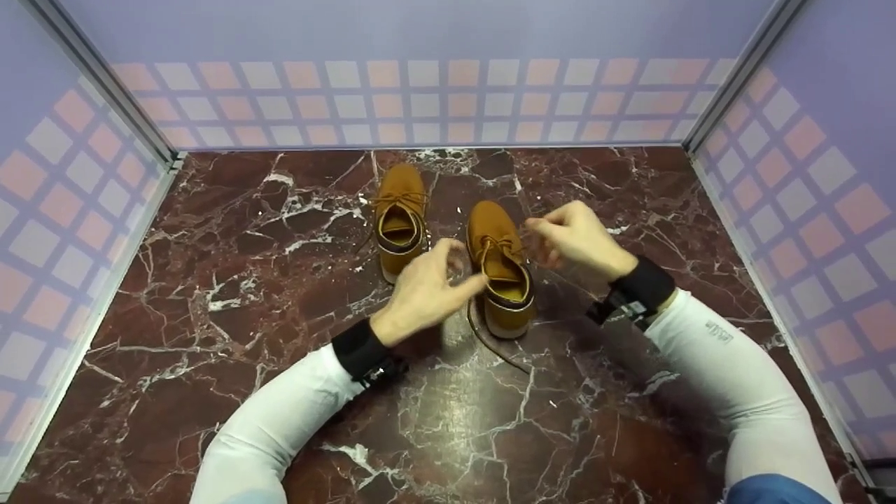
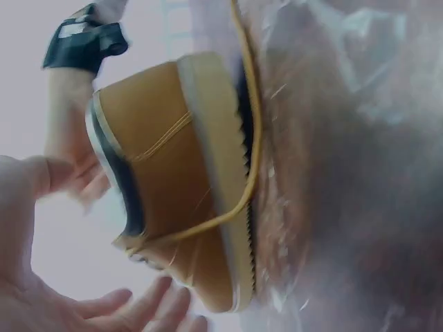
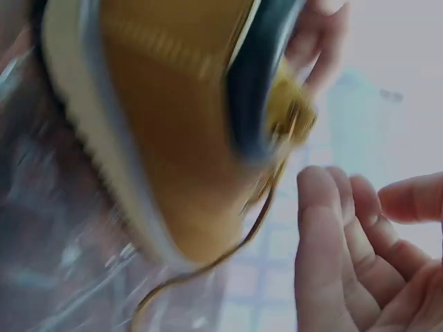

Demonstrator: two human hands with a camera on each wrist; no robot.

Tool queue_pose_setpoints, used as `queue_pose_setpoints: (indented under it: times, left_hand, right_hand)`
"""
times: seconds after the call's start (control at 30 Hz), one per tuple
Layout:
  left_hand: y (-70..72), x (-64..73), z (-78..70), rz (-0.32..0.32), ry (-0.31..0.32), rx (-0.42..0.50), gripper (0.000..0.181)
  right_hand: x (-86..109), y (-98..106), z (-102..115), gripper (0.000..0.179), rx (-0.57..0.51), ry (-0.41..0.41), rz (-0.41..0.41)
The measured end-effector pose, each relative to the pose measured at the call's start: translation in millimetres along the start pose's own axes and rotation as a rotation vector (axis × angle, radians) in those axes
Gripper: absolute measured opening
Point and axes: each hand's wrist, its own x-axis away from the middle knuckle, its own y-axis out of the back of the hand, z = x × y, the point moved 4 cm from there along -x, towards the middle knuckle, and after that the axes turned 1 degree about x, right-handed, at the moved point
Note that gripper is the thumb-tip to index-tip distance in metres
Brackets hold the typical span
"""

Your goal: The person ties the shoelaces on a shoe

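A tan lace-up ankle shoe (image 1: 490, 220) with a dark collar stands on the floor between the two hands, toe away from the person. My left hand (image 1: 427, 287) is at its left side, thumb and fingers spread apart and nothing between them. To the right of the shoe is my right hand (image 1: 584, 238), its fingers loosely bent and holding nothing. One lace (image 2: 255, 138) trails down the shoe's left side to the floor behind the heel. On the other side, a lace (image 3: 259, 221) hangs from the eyelets, apart from the right fingers.
The matching shoe (image 1: 401, 182), with its lace (image 1: 364, 241) hanging on the left, stands farther back to the left. Dark red marbled flooring (image 1: 210, 364) lies beneath both. Purple walls with checked panels (image 1: 420, 105) enclose the back and sides.
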Motion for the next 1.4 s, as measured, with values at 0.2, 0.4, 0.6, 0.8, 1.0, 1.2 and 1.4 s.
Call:
queue_pose_setpoints:
  times: [0.2,0.4,0.6,0.8,1.0,1.2,1.4]
  left_hand:
    - [-7.7,-5.8,11.9,0.261,0.209,0.335,0.061]
    - [-30.4,-22.8,28.9,0.402,0.614,0.712,0.072]
    - [-42.1,-32.6,37.8,0.342,0.743,0.839,0.060]
    - [-40.8,-36.9,38.5,0.242,0.712,0.934,0.038]
    - [-38.7,-38.5,37.4,0.178,0.661,0.989,0.017]
    - [-37.9,-38.1,34.2,0.038,0.536,0.946,0.014]
    - [-22.6,-43.3,20.7,-0.178,0.282,0.902,0.017]
  right_hand:
    - [-4.9,-2.9,-38.8,0.064,-0.032,-0.224,0.098]
    - [-11.5,-21.3,-47.7,0.068,-0.098,-0.255,0.044]
    - [-15.5,-31.6,-44.2,0.041,-0.089,-0.204,-0.010]
    - [-17.8,-35.2,-38.1,0.024,-0.137,-0.149,-0.032]
    - [-15.8,-37.1,-37.7,0.020,-0.138,-0.115,-0.039]
    - [-12.6,-37.1,-37.4,0.021,-0.144,-0.091,-0.047]
    - [-6.3,-29.7,-33.7,0.022,-0.214,-0.058,-0.094]
